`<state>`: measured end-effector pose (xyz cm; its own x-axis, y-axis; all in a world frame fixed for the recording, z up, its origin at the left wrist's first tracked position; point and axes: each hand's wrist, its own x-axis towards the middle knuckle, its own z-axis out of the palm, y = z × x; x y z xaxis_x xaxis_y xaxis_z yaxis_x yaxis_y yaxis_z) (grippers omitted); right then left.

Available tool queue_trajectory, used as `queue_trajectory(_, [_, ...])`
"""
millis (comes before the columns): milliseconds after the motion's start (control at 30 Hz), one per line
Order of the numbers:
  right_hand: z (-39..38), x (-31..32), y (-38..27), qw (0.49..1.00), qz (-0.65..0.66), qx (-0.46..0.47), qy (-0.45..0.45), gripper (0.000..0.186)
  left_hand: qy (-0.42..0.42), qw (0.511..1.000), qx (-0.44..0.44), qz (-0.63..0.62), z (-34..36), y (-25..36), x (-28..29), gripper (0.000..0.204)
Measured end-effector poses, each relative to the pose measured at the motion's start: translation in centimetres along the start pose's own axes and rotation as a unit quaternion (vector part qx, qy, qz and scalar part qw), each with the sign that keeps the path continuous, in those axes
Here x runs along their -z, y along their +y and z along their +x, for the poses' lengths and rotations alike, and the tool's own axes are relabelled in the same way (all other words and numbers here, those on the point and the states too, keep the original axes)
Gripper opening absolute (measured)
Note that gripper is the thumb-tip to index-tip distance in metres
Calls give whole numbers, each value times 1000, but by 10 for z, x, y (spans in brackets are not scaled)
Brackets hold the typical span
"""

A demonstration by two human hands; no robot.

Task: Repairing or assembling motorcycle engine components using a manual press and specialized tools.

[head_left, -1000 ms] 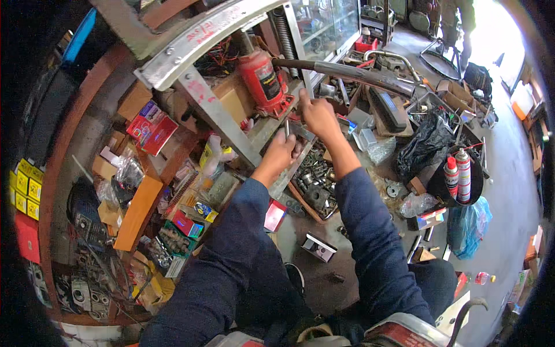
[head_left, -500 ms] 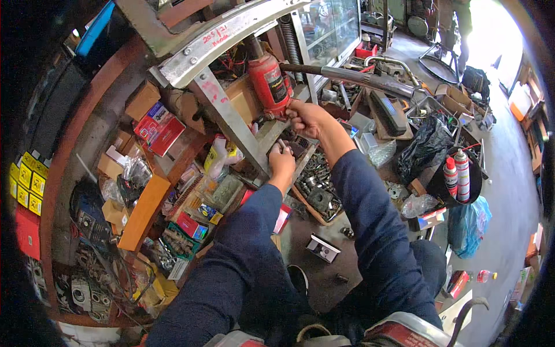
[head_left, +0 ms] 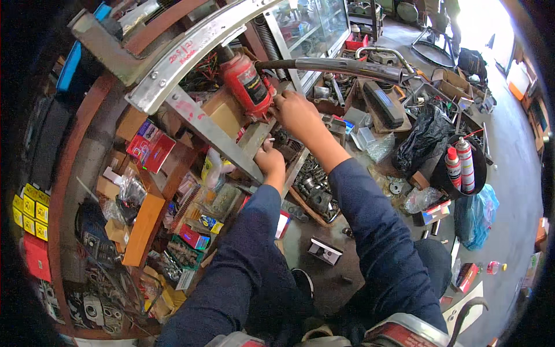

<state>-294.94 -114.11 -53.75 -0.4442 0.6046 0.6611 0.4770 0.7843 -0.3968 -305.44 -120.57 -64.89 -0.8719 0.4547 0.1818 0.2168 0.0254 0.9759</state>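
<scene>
A red hydraulic bottle jack [head_left: 247,87] stands tilted on a steel crossbar of a metal frame [head_left: 191,122], with a long steel tube [head_left: 330,68] sticking out to its right. My right hand [head_left: 298,118] reaches to the lower right side of the jack, fingers curled; what they grip there is hidden. Just below the jack, my left hand [head_left: 269,157] is closed around a short shiny metal rod [head_left: 270,140], only its top showing. Under the hands is a tray of greasy metal parts [head_left: 312,188].
Cluttered shelving [head_left: 147,222] with boxes and parts is at left. To the right lie a black bag [head_left: 419,139], spray cans [head_left: 462,165] in a bucket and a blue bag [head_left: 474,222]. A glass cabinet [head_left: 309,29] and another person's legs [head_left: 451,32] are at the back.
My right hand has moved from beside the frame onto the jack's lower side. My left hand has dropped lower with the rod. The view has shifted slightly.
</scene>
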Motion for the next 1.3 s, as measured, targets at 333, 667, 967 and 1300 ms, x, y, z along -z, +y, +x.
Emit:
queue_trajectory(333, [5, 0, 4, 999, 43, 17, 26, 27, -55, 989, -76, -115, 19, -11, -14, 26])
queue_trajectory(667, [6, -4, 6, 997, 44, 28, 59, 26, -97, 965, -195, 146, 31, -12, -7, 45])
queue_trajectory(967, [9, -4, 5, 997, 72, -31, -20, 41, -123, 922, -174, 324, 46, -15, -10, 47])
queue_trajectory(1300, [-45, 155, 27, 905, 335, -57, 256, 35, -203, 923, -178, 275, 39, 4, -8, 24])
